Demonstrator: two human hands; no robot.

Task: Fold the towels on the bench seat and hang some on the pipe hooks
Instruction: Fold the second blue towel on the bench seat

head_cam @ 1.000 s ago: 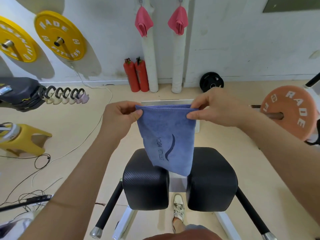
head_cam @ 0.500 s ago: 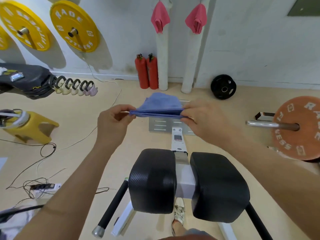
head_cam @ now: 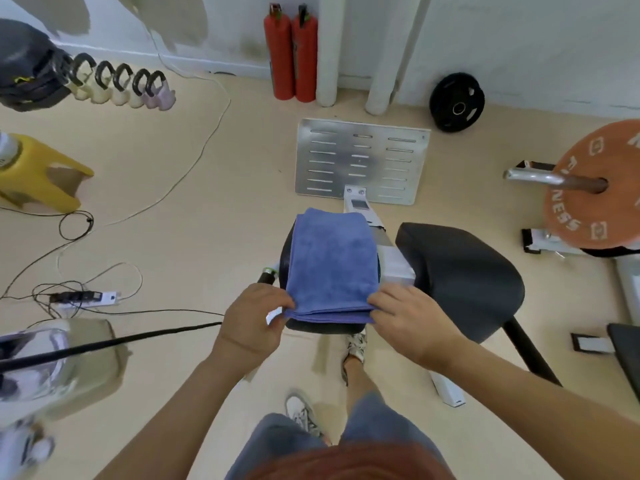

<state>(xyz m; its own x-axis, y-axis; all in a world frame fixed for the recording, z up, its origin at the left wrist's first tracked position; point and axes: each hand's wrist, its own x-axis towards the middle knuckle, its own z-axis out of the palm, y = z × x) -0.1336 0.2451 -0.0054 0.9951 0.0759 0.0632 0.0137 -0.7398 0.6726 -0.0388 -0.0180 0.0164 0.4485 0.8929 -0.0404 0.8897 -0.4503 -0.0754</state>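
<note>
Both arms reach in from the bottom of the frame. The left hand (head_cam: 254,320) pinches the near left corner of the towel (head_cam: 332,265) and the right hand (head_cam: 408,322) pinches the near right corner, fingers on top. Towel is blue terry, folded into a flat layered rectangle, lying on the left black pad (head_cam: 322,329) at frame centre; the right pad (head_cam: 460,275) is bare, textured vinyl. Half a second ago the towel was held up in the air; now it is down on the pad.

Bright, even light — edges warped, blurred.
</note>
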